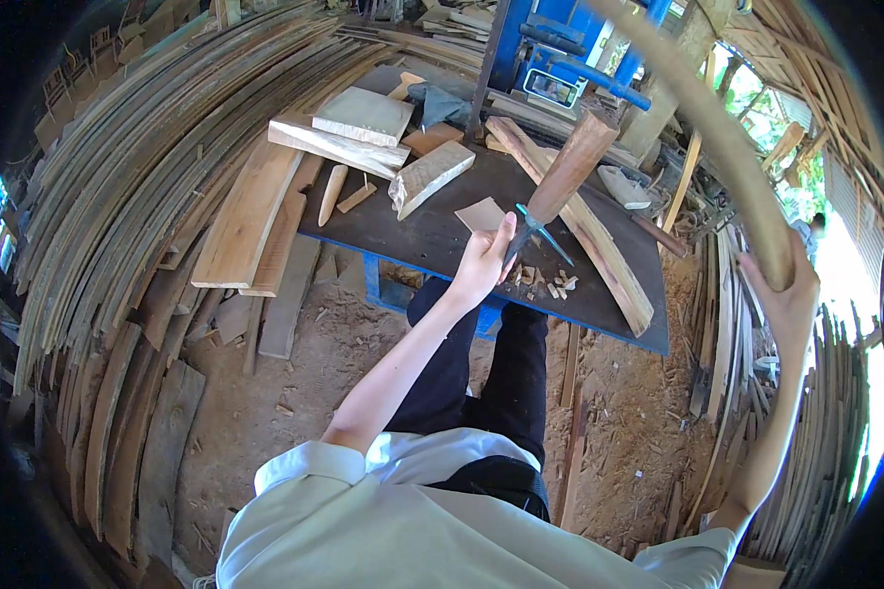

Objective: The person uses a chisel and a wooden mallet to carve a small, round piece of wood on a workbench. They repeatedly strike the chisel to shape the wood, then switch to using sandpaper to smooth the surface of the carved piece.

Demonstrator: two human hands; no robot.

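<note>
My left hand point(483, 263) is closed around the dark metal shank of a chisel point(567, 175) above the near part of the table. Its thick wooden handle slants up and away to the right; the lower end is hidden by my fingers. A thin teal tool point(548, 236) crosses behind the shank. Raised at the right, my right hand point(788, 293) grips the lower end of a long wooden stick point(727, 128), which arcs up beyond the picture's top. Small wood chips point(550, 281) and a flat tan piece point(482, 214) lie near my left hand.
The dark table point(413, 236) carries wood blocks point(432, 179), a pale slab point(363, 116) and a long rough-edged board point(589, 236). A blue machine point(550, 49) with a phone point(552, 87) stands behind. Long planks point(157, 177) fill the left side; more timber is stacked at the right.
</note>
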